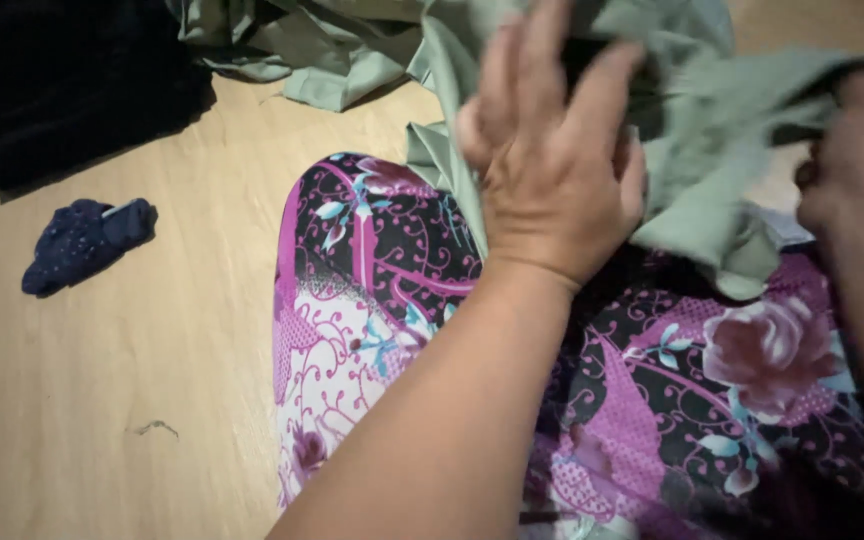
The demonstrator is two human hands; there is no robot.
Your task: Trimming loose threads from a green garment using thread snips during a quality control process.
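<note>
My left hand [552, 160] reaches forward over my lap, its fingers spread and pressed against a pale green cloth [722, 130] that is bunched up in front of me. My right hand [852, 170] comes in from the right edge and grips the same green cloth by a fold; it is dark and partly cut off by the frame. The cloth trails back over the floor toward the top of the view. Under both arms lies my lap in a purple, black and white flowered garment [652, 380].
A light wooden floor [102, 400] spreads to the left. A small dark blue dotted cloth [82, 245] lies crumpled on it. A large black fabric pile [62, 80] fills the top left corner. A bit of lint [155, 428] sits on the floor.
</note>
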